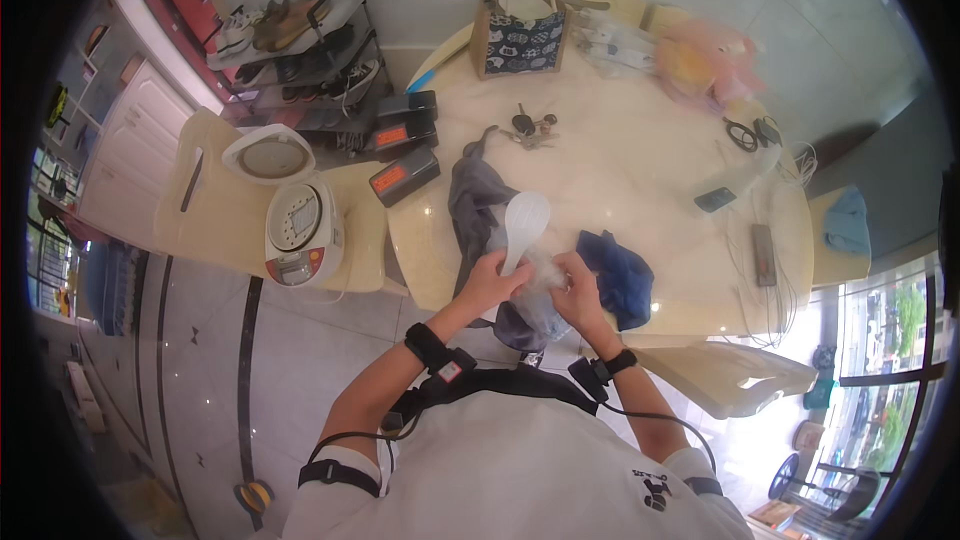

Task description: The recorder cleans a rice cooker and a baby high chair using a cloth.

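My left hand [495, 279] grips the handle of a white plastic rice paddle [527, 217], its broad end pointing away from me. Crumpled clear plastic [541, 279] lies between my hands, and my right hand [577, 289] pinches its edge. Beneath and beside them a dark grey cloth [476, 199] stretches over the table's near left edge. A folded blue cloth [616, 277] rests just right of my right hand. To the left, a rice cooker [300, 229] with its lid raised stands on a chair.
Black boxes [405, 176] line the left edge of the pale round table [637, 157]. Keys [531, 127] lie beyond the paddle, and a patterned bag [523, 37] stands at the far side. A phone [715, 199], a power strip [763, 255] and loose cables are on the right.
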The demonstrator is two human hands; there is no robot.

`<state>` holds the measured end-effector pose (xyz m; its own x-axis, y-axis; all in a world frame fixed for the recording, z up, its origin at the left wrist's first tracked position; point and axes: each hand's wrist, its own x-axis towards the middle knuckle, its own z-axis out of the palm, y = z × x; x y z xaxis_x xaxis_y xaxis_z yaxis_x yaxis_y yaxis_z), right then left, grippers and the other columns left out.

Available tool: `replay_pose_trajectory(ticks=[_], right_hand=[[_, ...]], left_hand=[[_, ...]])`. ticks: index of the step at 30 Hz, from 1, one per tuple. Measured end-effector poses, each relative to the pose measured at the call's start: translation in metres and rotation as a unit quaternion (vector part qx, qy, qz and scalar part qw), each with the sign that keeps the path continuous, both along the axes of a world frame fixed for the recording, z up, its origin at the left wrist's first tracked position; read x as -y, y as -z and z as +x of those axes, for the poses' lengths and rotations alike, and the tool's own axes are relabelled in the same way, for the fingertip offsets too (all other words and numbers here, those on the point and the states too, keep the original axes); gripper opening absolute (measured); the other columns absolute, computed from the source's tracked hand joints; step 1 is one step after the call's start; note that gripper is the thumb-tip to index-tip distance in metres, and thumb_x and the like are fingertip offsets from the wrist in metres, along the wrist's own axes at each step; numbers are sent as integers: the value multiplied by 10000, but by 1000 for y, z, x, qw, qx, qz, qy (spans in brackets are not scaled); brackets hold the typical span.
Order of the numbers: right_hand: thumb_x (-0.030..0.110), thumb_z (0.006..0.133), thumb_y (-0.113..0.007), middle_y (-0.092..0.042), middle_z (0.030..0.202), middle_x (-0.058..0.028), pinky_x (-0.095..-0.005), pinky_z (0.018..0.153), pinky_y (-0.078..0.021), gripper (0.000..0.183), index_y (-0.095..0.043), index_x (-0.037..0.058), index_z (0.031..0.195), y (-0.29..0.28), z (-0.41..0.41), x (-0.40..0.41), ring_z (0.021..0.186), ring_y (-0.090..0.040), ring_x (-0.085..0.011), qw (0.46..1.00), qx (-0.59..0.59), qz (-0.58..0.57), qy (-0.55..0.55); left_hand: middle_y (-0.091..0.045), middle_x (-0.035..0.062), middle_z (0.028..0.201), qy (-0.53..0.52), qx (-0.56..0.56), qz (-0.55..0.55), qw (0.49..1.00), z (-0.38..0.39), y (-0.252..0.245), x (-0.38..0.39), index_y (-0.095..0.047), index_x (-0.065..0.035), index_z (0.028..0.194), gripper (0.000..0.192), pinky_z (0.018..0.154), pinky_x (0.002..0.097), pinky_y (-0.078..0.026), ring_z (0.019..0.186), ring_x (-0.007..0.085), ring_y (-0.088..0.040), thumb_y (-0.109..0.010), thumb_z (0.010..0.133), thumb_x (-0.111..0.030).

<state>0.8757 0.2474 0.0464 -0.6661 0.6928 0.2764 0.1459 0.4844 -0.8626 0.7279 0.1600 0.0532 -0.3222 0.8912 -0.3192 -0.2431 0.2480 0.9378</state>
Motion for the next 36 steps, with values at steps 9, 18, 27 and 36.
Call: replay_pose_trajectory(ticks=[9,18,27,36], right_hand=[[-31,690,-549,-534,913,-119,-258,618,-460,384,-410,12,1045,-20,4,8,791,-592,-176,991,26,-104,84],[85,737,-651,-513,986,-151,-273,674,-483,608,-303,-1,1228,-46,14,-4,798,-581,-160,878,-17,-475,-54],[83,728,-661,-517,1123,-78,-304,910,-364,520,-438,47,1197,-24,-8,0,1061,-474,-179,991,-47,-84,-95],[132,758,-643,-554,1062,-72,-279,849,-392,466,-469,10,1172,-41,-7,-8,980,-493,-158,951,5,-303,-65]], left_hand=[[-530,-8,666,138,-129,11,982,-10,-11,-6,-563,-11,977,255,427,212,-357,506,50,-459,-630,768,-142],[-529,15,677,-69,-44,119,990,-5,-64,-9,-483,-16,950,234,393,206,-344,446,80,-473,-600,749,-33],[-524,12,638,27,-26,167,985,2,-141,-25,-493,-28,925,197,369,194,-309,452,79,-501,-609,789,-109],[-517,50,842,-14,-211,176,962,-33,-78,-25,-491,-11,858,189,576,228,-413,677,100,-505,-614,717,-35]])
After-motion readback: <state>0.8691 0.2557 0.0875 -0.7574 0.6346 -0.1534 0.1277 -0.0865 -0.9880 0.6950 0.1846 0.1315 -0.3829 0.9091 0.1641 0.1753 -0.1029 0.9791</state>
